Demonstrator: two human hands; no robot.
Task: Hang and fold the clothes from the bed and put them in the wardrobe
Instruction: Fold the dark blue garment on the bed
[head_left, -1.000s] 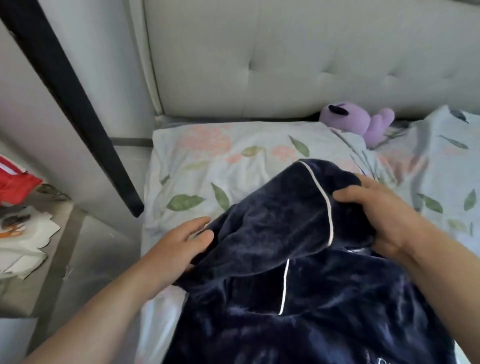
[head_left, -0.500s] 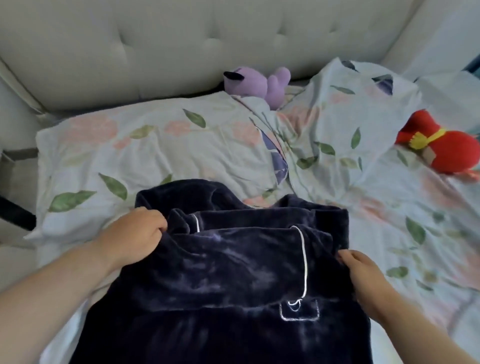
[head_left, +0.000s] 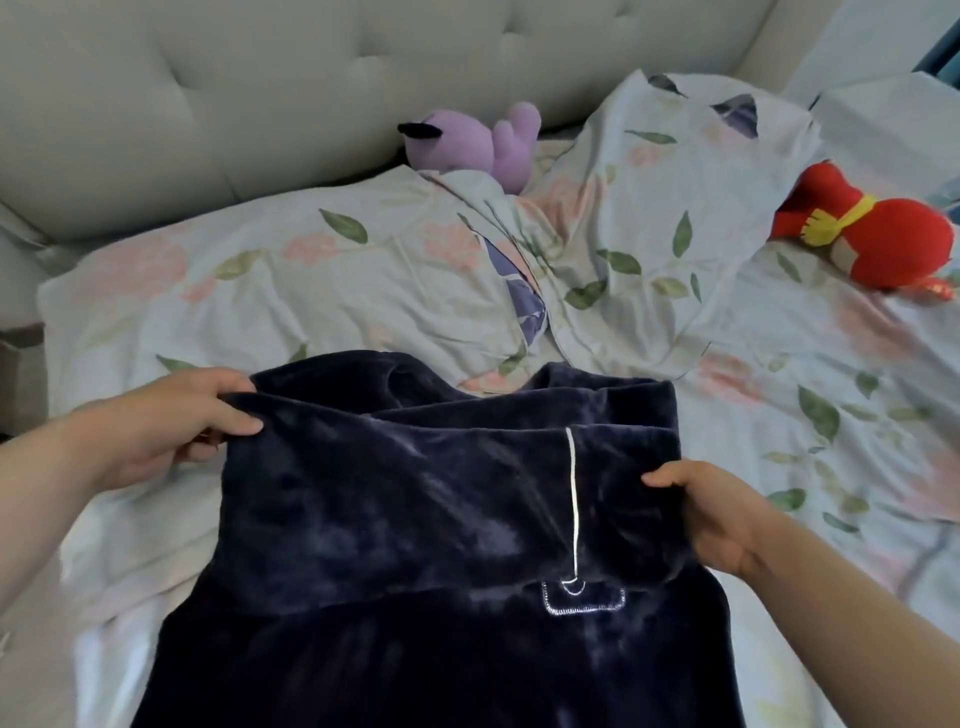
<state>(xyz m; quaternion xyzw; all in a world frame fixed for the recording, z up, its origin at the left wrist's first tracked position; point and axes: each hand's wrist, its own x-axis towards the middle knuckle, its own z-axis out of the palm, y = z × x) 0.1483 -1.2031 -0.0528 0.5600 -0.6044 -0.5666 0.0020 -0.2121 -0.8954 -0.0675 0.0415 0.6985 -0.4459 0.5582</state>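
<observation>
A dark navy velvet garment (head_left: 405, 519) with white piping and a stitched pocket outline lies on the bed in front of me, its top part folded over toward me. My left hand (head_left: 171, 426) pinches the folded edge at its left corner, thumb on top of the cloth. My right hand (head_left: 711, 514) grips the right side of the same fold, fingers curled round the edge. The garment's lower part runs out of the frame at the bottom.
The bed carries a floral sheet (head_left: 831, 415) and floral pillows (head_left: 260, 291). A purple plush toy (head_left: 478, 140) lies against the tufted beige headboard (head_left: 311, 78). A red plush toy (head_left: 878, 234) sits at the right.
The view has swung right, away from the bedside. Both hands have shifted to the garment's outer edges and drawn the folded top part flatter and wider.
</observation>
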